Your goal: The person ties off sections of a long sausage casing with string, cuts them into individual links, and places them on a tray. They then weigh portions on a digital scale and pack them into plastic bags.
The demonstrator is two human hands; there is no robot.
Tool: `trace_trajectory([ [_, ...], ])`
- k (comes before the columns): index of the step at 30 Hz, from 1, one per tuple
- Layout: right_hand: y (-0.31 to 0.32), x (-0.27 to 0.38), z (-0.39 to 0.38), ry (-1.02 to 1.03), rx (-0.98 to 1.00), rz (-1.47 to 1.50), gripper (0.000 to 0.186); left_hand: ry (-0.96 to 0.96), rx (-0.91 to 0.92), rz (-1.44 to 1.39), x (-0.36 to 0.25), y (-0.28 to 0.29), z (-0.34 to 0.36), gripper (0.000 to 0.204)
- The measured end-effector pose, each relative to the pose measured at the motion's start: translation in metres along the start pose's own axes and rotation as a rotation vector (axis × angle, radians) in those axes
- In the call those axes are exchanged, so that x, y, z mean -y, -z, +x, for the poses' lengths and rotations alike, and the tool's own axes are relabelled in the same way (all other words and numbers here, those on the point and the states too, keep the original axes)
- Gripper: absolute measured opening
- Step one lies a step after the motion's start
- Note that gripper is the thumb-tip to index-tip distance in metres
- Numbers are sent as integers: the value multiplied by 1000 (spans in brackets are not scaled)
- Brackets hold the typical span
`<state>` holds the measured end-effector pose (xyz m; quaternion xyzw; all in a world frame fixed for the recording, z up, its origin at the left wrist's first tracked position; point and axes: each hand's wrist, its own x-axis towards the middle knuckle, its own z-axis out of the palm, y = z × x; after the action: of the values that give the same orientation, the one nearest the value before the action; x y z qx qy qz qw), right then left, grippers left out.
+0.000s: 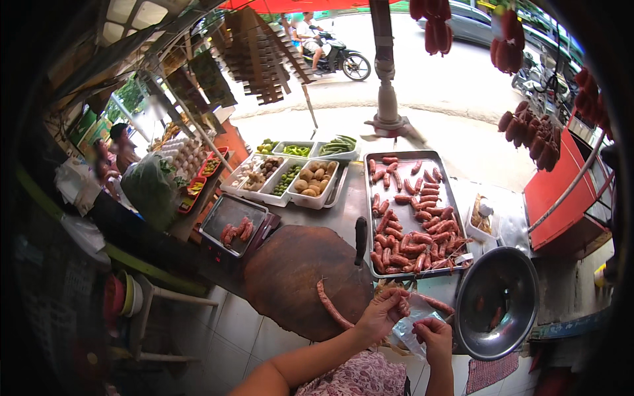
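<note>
My left hand (382, 311) is closed around a raw pink sausage piece just beyond the near right edge of the round wooden chopping board (284, 267). Beside it, my right hand (433, 335) has its fingers pinched; what lies between them is too small to make out. A clear plastic bag (411, 323) shows between the two hands. One long uncut sausage (327, 305) curves across the board toward my left wrist. Another sausage length (432, 302) extends right from behind my left hand. Pale dry strips (389, 286) lie just behind that hand.
A metal tray (373, 261) holds many tied links. The black-handled knife (360, 239) stands by the board. Right is a steel bowl (527, 277); left, a scale (212, 221) bearing sausages. Vegetable bins (281, 198) stand behind. Sausage bunches (533, 135) hang at the right.
</note>
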<state>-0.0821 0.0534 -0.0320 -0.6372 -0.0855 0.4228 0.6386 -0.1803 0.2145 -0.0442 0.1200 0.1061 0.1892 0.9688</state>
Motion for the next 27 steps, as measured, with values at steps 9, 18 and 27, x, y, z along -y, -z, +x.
trace_trajectory([
  [9,-12,13,4,70,-103,-179,9,-8,-18,62,-6,1,1,22],
  [18,-28,23,22,580,139,-313,7,690,107,717,-20,-5,-15,41],
  [27,-40,-2,6,294,59,-262,15,262,89,1165,-8,0,-28,21],
])
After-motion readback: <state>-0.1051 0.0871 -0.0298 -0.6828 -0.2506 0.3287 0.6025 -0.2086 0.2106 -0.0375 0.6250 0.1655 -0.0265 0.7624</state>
